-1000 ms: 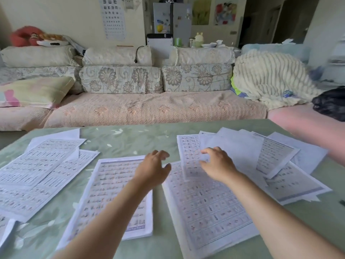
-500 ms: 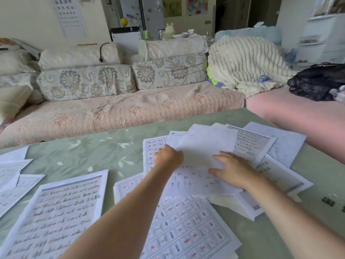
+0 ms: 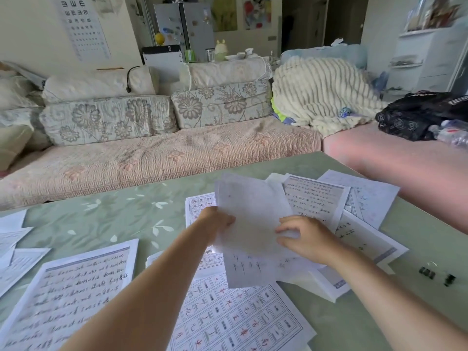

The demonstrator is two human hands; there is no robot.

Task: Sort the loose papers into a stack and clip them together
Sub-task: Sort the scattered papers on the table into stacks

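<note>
A thin, blank-backed sheet (image 3: 253, 214) is pinched at its left edge by the left hand (image 3: 217, 224) and pressed by the curled fingers of the right hand (image 3: 307, 239), tilted up above the overlapping printed papers (image 3: 316, 198). On the glossy green leaf-patterned worktop (image 3: 114, 214), two small black binder clips (image 3: 434, 274) lie at four o'clock of the right hand, well apart from it.

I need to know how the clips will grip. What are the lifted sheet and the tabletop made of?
The lifted sheet: thin matte paper; it bends in both hands and ink shows through. The tabletop: apparently smooth, glossy green surface with leaf print, possibly glass or vinyl; it shows soft reflections.
</note>
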